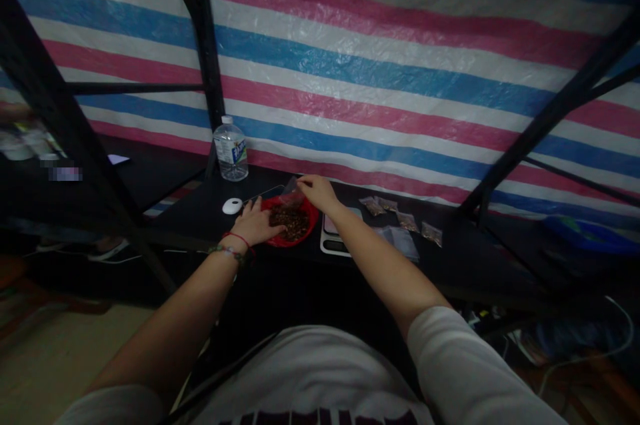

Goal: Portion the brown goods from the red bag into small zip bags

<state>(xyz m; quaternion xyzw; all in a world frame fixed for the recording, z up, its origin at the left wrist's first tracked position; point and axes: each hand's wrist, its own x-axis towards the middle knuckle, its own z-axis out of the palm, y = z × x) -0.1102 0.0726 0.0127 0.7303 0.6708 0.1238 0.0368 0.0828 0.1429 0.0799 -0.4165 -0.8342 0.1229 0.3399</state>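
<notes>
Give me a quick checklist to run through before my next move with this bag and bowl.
1. Round red plastic bowl holds brown granular contents: ok.
2. Left hand at the bowl's left side: ok.
3. Right hand holding the small clear plastic bag by the bowl's far rim: ok.
4. Bag's mouth open: cannot tell.
5. White rectangular scale fully visible: not ok, right forearm covers part.
6. Clear plastic bottle upright: ok.

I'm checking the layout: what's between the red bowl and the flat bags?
The scale, partly hidden by the right forearm, in the head view.
</notes>
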